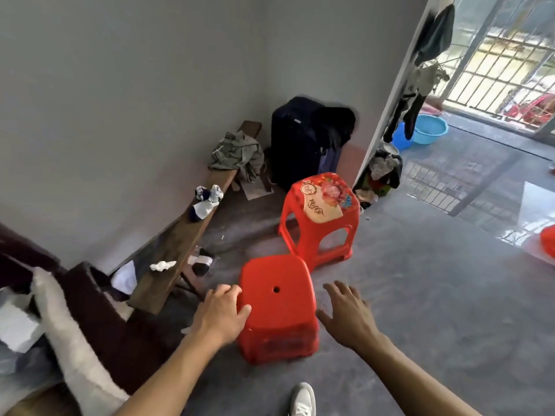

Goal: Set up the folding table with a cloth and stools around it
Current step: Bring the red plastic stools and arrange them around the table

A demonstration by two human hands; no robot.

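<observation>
Two red plastic stools stand on the grey floor. The near stool (pixel 277 307) has a plain seat with a small round hole. My left hand (pixel 222 310) grips its left edge, fingers curled over the rim. To the right of that stool my right hand (pixel 345 310) hovers with fingers spread, holding nothing. The far stool (pixel 319 214) carries a flower sticker on its seat and stands just behind the near one. No folding table or cloth is in sight.
A wooden bench (pixel 180 250) with socks and crumpled clothes runs along the left wall. A dark suitcase (pixel 303 139) stands in the corner. Blue basins (pixel 426 130) sit past the doorway at right. My white shoe (pixel 303 399) shows at the bottom.
</observation>
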